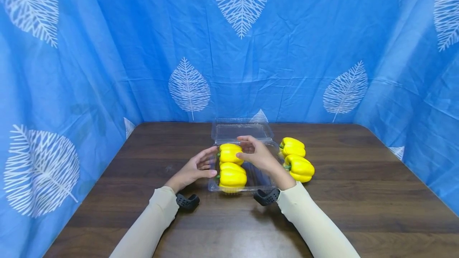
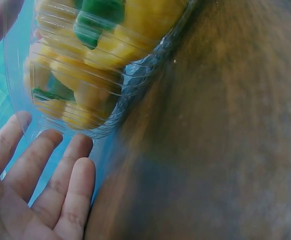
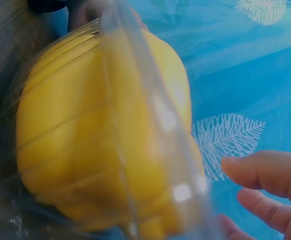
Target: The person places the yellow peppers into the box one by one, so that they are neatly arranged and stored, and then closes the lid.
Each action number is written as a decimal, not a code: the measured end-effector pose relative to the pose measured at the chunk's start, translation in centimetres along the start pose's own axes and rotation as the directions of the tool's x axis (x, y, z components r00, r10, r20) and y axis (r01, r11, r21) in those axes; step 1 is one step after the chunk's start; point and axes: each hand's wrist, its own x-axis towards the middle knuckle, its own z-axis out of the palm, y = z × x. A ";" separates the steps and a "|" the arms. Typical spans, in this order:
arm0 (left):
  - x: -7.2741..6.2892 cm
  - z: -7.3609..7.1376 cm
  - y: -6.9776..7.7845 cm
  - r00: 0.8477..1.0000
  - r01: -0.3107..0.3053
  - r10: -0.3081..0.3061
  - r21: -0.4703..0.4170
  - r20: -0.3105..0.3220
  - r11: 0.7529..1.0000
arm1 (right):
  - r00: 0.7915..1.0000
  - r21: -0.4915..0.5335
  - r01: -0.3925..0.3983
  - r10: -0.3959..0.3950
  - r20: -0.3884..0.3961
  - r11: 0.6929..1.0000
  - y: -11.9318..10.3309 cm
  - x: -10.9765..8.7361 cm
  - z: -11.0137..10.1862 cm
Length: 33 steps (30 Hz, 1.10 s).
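Two yellow bell peppers, a rear one (image 1: 228, 153) and a front one (image 1: 232, 175), lie in the left half of a clear plastic clamshell box (image 1: 247, 188). Its lid (image 1: 242, 131) is folded back. My left hand (image 1: 191, 170) is at the box's left side, fingers extended; the left wrist view shows fingertips (image 2: 83, 145) close to the ribbed wall. Over the box, my right hand (image 1: 261, 156) has its thumb beside the rear pepper. In the right wrist view, thumb and fingers are spread apart, with no pepper between them; whether the thumb touches the pepper, I cannot tell.
Two more yellow peppers, one farther back (image 1: 293, 147) and one nearer (image 1: 300, 169), rest on the wooden table (image 1: 358, 194) just right of the box. A blue curtain (image 1: 287, 51) with white leaf prints hangs around the table's back and sides.
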 end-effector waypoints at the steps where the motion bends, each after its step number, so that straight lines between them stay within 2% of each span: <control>1: 0.0 0.0 0.0 1.000 0.000 0.000 0.001 0.001 1.000 | 1.000 0.001 0.006 -0.006 0.003 1.000 0.0 -0.1 -0.1; 7: 0.1 0.0 0.0 1.000 0.009 -0.008 0.007 -0.004 1.000 | 0.998 -0.007 0.048 -0.048 0.029 0.999 0.0 -0.5 -0.8; 14: 0.2 0.0 -0.1 1.000 -0.014 0.014 0.029 0.006 0.999 | 0.990 0.031 0.126 -0.127 0.062 0.992 0.1 -1.4 -1.9; 24: 0.0 0.0 0.0 1.000 -0.003 0.003 0.004 -0.006 1.000 | 0.968 0.081 0.233 -0.239 0.070 0.969 0.9 -2.2 -2.8; 33: 0.0 0.1 0.1 1.000 0.010 -0.010 0.000 -0.013 1.000 | 0.940 0.027 0.336 -0.337 0.052 0.942 0.8 -2.9 -3.4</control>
